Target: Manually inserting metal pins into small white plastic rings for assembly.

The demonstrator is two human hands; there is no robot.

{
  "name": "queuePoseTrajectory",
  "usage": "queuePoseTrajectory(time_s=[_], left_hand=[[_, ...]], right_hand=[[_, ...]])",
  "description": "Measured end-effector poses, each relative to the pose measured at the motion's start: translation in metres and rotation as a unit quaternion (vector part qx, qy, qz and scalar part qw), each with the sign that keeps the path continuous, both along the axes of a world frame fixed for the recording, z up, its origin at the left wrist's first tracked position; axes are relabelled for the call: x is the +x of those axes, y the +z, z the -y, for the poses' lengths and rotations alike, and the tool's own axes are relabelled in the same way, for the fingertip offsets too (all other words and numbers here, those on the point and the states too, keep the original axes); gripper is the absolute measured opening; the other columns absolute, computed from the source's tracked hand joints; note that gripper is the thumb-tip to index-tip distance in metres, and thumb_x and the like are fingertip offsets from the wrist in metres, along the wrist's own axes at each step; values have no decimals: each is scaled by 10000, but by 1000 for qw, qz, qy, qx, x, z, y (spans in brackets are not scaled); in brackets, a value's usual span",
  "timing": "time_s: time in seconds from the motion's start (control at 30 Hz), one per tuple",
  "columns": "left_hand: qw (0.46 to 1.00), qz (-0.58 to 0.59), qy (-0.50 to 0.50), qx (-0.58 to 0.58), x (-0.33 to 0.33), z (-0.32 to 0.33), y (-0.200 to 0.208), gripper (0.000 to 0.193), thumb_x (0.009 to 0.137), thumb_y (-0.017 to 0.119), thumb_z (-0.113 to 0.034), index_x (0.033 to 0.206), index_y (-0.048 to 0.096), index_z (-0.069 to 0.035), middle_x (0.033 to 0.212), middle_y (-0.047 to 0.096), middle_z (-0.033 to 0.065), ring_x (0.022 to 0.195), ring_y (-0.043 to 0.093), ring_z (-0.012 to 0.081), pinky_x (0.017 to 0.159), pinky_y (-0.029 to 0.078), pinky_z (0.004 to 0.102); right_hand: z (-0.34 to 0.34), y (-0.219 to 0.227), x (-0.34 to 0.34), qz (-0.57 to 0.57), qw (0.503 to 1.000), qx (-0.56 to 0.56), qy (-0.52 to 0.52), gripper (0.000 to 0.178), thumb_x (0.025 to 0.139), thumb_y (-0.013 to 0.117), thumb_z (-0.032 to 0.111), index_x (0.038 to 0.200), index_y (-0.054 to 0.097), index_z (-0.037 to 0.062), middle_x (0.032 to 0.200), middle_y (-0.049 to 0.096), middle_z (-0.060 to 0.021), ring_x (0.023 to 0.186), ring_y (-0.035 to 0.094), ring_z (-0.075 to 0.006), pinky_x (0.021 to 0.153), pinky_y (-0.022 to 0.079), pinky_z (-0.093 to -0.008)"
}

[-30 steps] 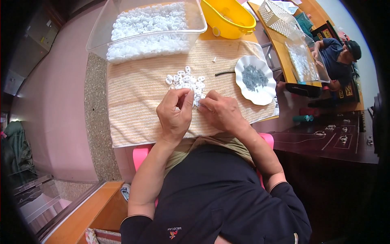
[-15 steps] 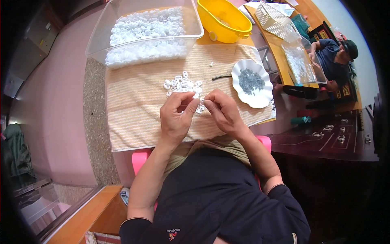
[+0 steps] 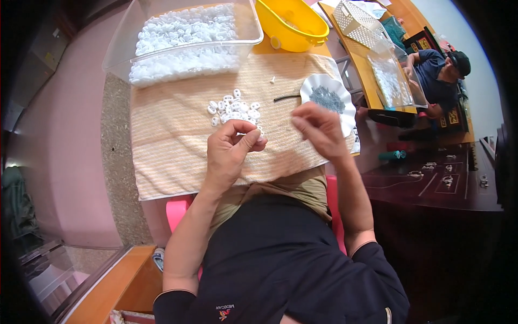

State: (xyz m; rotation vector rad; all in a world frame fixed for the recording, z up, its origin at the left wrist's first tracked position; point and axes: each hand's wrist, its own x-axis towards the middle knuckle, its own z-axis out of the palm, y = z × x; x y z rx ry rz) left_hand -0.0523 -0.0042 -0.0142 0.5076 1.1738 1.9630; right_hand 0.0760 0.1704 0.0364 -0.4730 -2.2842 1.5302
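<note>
White pieces [image 3: 236, 114]: one heap | plate [image 3: 349, 116]: one | left hand [image 3: 226, 154]: fingers together | right hand [image 3: 324, 132]: blurred, fingers unclear

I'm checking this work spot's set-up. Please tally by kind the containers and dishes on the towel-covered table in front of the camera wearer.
Clear plastic bin: 1
Yellow tub: 1
White wavy-edged plate: 1
Total: 3

The small white pieces overlap too much to count.
</note>
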Motion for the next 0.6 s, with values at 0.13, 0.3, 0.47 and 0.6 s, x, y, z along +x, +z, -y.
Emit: queuePoseTrajectory(time_s=[0.13, 0.3, 0.47, 0.6], left_hand=[[1000, -5, 9, 6, 0, 0, -3, 123, 895, 634, -52, 975, 620, 41, 835, 672, 90, 776, 682, 150, 708, 576, 259], [999, -30, 7, -14, 2, -1, -4, 147, 891, 637, -48, 1002, 628, 47, 846, 680, 96, 780, 678, 142, 728, 568, 252], [999, -39, 8, -19, 4, -2, -6, 153, 875, 654, -41, 1001, 636, 44, 850, 687, 96, 788, 668, 130, 743, 556, 249], [999, -45, 3, -24, 4, -2, -5, 155, 871, 660, -42, 1000, 639, 43, 846, 687, 92, 785, 666, 129, 732, 548, 241]], right_hand=[[-18, 16, 7, 46, 985, 158, -44, 91, 837, 677, 36, 911, 630, 11, 742, 589, -17, 589, 497, -58, 540, 407, -207], [-13, 0, 4, 107, 936, 333, 43, 150, 781, 680, 39, 919, 622, 48, 849, 629, -122, 732, 634, -299, 627, 490, -366], [-9, -8, -3, 204, 882, 420, 69, 154, 794, 639, 119, 944, 637, 82, 917, 640, -117, 839, 632, -324, 725, 500, -415], [-10, -10, -6, 244, 863, 432, 93, 129, 803, 592, 101, 922, 632, 71, 895, 638, -124, 841, 628, -330, 729, 496, -417]])
